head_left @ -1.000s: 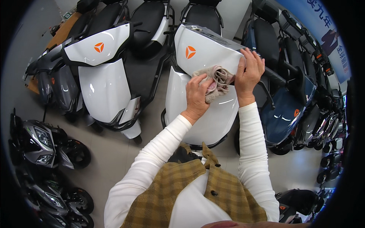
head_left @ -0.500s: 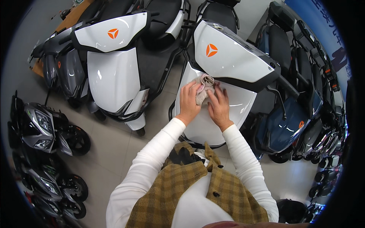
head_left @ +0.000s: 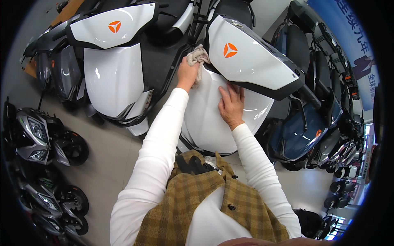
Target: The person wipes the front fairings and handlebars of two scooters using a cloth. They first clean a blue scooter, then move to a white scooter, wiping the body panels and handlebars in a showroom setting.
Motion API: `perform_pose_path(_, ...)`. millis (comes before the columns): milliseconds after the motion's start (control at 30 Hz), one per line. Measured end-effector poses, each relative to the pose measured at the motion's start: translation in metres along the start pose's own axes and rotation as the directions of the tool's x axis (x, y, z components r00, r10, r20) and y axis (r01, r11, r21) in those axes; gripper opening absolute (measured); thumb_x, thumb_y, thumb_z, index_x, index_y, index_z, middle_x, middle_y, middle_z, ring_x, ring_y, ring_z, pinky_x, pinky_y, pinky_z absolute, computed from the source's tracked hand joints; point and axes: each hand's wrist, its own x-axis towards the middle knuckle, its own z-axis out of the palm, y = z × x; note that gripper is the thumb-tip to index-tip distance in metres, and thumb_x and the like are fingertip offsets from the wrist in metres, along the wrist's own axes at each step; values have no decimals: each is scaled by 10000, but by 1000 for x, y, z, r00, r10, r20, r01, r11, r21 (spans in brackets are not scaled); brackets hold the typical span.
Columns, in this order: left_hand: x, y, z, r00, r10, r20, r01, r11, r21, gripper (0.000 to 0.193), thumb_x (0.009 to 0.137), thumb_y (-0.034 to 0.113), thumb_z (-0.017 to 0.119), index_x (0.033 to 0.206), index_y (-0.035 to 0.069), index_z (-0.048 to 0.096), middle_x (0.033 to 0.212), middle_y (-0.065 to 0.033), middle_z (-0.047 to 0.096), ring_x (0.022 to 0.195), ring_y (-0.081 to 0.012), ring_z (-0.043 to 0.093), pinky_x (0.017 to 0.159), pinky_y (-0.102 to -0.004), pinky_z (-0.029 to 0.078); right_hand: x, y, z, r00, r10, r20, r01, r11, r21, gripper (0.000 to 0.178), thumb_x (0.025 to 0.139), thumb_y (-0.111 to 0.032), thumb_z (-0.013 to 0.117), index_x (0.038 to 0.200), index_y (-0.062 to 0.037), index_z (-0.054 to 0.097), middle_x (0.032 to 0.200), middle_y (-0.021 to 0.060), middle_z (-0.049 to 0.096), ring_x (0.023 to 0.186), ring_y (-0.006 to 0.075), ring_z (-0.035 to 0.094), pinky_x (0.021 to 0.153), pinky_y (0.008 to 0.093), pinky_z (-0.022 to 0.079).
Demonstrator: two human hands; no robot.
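Note:
Directly in front of me stands a white scooter (head_left: 205,110) with an orange emblem on its handlebar cover (head_left: 250,61). My left hand (head_left: 187,74) is closed on a crumpled beige cloth (head_left: 198,56) at the upper left edge of the scooter's front panel. Part of the cloth hangs down beside the panel. Just below the handlebar cover, my right hand (head_left: 232,105) lies on the white panel with its fingers stretched out and holds nothing. Its fingertips reach close to the cover's dark lower edge.
Another white scooter (head_left: 113,82) stands to the left, with grey ones (head_left: 65,74) beyond it. A dark blue scooter (head_left: 301,133) is close on the right, its brake lever (head_left: 303,112) near my scooter. Silver and black motorbikes (head_left: 37,135) line the far left.
My left hand has carried the cloth up and left, from the panel's middle to its edge. The right hand stays on the panel, now apart from the cloth. The view has shifted slightly.

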Motion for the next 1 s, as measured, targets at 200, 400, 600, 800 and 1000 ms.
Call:
perform_pose_path(200, -13, -25, 4, 992, -128, -20, 129, 991, 44, 527, 892, 368, 690, 1275, 28, 565, 1220, -299, 643, 1139, -494, 602, 981, -528, 479, 0, -1, 0, 1000, 6, 8, -6, 1000, -6, 527, 818, -98, 671, 1338, -173, 628, 1439, 104, 539, 1386, 323, 485, 1193, 580, 306)
perform_pose_path(400, -80, -71, -9, 971, -234, -50, 237, 969, 64, 526, 905, 336, 695, 1279, 0, 541, 1217, -324, 624, 1158, -513, 578, 992, -539, 454, -1, -1, 2, 1000, 15, 5, -15, 1000, -8, 517, 823, -103, 669, 1333, -181, 635, 1448, 93, 539, 1392, 312, 479, 1192, 584, 308)
perform_pose_path(600, -154, -128, -18, 879, -475, -50, 476, 880, 10, 542, 922, 324, 696, 1281, -50, 537, 1272, -294, 632, 1191, -454, 609, 1012, -481, 472, 1, -3, -3, 1000, -17, 22, 18, 1000, -15, 549, 820, -94, 682, 1358, -186, 620, 1476, 99, 497, 1424, 314, 446, 1207, 601, 290)
perform_pose_path(800, -184, -126, -25, 798, -602, -18, 598, 795, -103, 580, 905, 275, 710, 1357, -34, 520, 1310, -277, 629, 1176, -419, 639, 1002, -456, 493, -2, -6, -3, 996, -31, 78, 36, 998, -58, 598, 813, -77, 687, 1392, -194, 596, 1525, 111, 453, 1472, 315, 392, 1210, 631, 267)
perform_pose_path(1000, -114, -4, -4, 982, -82, -173, 50, 982, -183, 551, 850, 208, 769, 1307, -2, 545, 1214, -246, 626, 1161, -455, 576, 1021, -499, 465, -5, -2, 3, 997, -42, 61, 45, 998, -44, 611, 800, -70, 689, 1393, -187, 600, 1544, 116, 447, 1480, 317, 385, 1209, 630, 266)
